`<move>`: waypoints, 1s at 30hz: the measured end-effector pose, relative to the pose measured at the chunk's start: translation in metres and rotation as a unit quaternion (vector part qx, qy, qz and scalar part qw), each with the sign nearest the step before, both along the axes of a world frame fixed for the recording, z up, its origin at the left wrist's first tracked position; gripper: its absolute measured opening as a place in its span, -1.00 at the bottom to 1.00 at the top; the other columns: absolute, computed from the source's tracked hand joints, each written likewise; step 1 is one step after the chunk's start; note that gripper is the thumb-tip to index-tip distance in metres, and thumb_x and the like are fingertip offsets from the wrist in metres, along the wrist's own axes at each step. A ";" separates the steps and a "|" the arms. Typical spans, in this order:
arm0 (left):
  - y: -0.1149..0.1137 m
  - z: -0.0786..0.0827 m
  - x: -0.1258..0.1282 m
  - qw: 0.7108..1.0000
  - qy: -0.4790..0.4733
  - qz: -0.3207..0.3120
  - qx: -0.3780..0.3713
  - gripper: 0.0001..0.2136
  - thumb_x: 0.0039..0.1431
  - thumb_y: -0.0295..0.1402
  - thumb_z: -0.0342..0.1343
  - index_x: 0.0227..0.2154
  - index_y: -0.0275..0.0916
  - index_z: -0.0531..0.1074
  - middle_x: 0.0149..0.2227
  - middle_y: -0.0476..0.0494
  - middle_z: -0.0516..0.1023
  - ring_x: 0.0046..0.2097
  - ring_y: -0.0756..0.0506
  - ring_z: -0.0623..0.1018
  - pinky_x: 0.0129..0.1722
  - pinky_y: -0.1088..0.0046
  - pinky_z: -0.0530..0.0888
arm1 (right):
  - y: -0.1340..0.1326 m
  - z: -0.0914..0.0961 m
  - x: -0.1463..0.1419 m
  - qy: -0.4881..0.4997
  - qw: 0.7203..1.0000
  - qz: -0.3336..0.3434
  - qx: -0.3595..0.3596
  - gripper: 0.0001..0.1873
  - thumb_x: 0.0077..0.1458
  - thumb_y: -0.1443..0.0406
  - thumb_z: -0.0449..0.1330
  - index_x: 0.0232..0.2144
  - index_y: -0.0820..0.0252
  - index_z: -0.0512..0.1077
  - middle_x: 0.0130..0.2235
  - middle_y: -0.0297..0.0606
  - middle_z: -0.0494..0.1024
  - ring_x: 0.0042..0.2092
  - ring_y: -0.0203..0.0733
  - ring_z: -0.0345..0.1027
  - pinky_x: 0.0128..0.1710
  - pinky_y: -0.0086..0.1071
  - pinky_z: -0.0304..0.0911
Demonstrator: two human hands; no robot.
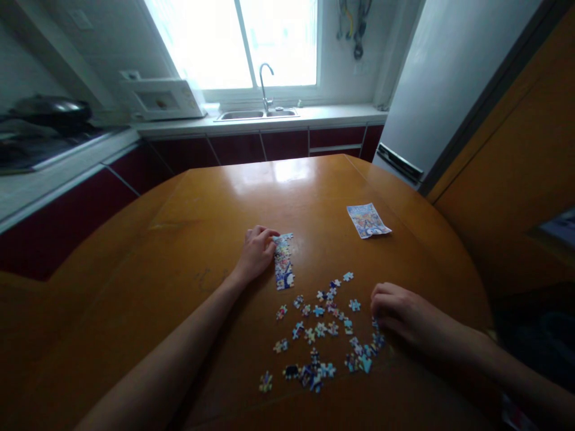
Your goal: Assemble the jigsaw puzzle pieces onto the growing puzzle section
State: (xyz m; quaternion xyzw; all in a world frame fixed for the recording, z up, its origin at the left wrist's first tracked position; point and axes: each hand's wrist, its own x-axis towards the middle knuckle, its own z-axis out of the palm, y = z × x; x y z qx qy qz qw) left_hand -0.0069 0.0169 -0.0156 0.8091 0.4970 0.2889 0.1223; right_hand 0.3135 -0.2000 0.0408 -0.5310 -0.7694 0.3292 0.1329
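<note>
A joined strip of jigsaw puzzle point(283, 263), several pieces tall, lies flat on the wooden table. My left hand point(258, 251) rests at its upper left, fingers bent and closed on that edge. Loose jigsaw pieces point(320, 329) are scattered nearer to me, some single and some heaped. At the right side of the scatter is my right hand point(402, 314), its fingers curled downward by a small group of pieces point(377, 340). The fingertips are partly hidden, so what they pinch, if anything, does not show.
A creased paper sheet with a printed picture point(368, 220) lies on the table point(202, 203) at the right. Beyond the table are a counter with a sink point(242, 115), a tap, a white microwave point(164, 99) and a pan point(51, 108). A fridge point(449, 78) stands at the right.
</note>
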 end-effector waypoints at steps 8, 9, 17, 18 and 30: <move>0.000 -0.001 0.000 1.000 -0.002 -0.002 -0.003 -0.77 0.15 -0.46 -0.01 -0.22 -0.20 0.53 -0.18 -0.16 0.41 -0.04 -0.21 0.34 0.07 0.14 0.32 | 0.031 0.005 0.004 0.110 0.989 -0.077 0.058 -0.79 0.25 0.28 0.11 -0.13 0.16 0.51 -0.28 -0.23 0.52 -0.33 -0.25 0.34 -0.34 -0.37 0.23; 0.000 -0.001 0.000 1.000 -0.003 -0.002 -0.003 -0.77 0.14 -0.47 -0.01 -0.23 -0.20 0.53 -0.18 -0.16 0.42 -0.04 -0.21 0.34 0.07 0.14 0.32 | 0.041 0.007 0.001 0.123 0.986 -0.084 0.080 -0.79 0.25 0.26 0.11 -0.18 0.16 0.53 -0.27 -0.21 0.53 -0.32 -0.25 0.34 -0.35 -0.37 0.23; -0.002 0.000 0.000 1.000 -0.004 0.003 -0.005 -0.78 0.15 -0.45 0.01 -0.23 -0.19 0.53 -0.18 -0.17 0.42 -0.04 -0.21 0.35 0.07 0.15 0.34 | 0.097 0.001 -0.024 0.135 0.969 -0.166 0.124 -0.76 0.12 0.18 0.21 -0.28 0.20 0.58 -0.36 -0.21 0.61 -0.39 -0.22 0.38 -0.41 -0.34 0.27; -0.002 0.000 0.000 1.000 -0.005 0.004 -0.005 -0.78 0.14 -0.45 0.01 -0.23 -0.19 0.53 -0.19 -0.17 0.42 -0.04 -0.21 0.35 0.07 0.15 0.34 | 0.098 -0.002 -0.023 0.131 0.971 -0.163 0.116 -0.76 0.11 0.19 0.21 -0.28 0.22 0.58 -0.36 -0.20 0.62 -0.39 -0.22 0.39 -0.40 -0.33 0.28; -0.004 0.003 0.001 1.000 0.003 0.001 -0.007 -0.77 0.14 -0.46 0.01 -0.22 -0.21 0.53 -0.18 -0.18 0.42 -0.05 -0.21 0.34 0.07 0.13 0.33 | 0.044 -0.018 0.017 0.035 0.991 -0.132 -0.015 -0.82 0.12 0.22 0.21 -0.31 0.20 0.54 -0.34 -0.23 0.57 -0.34 -0.19 0.41 -0.32 -0.34 0.30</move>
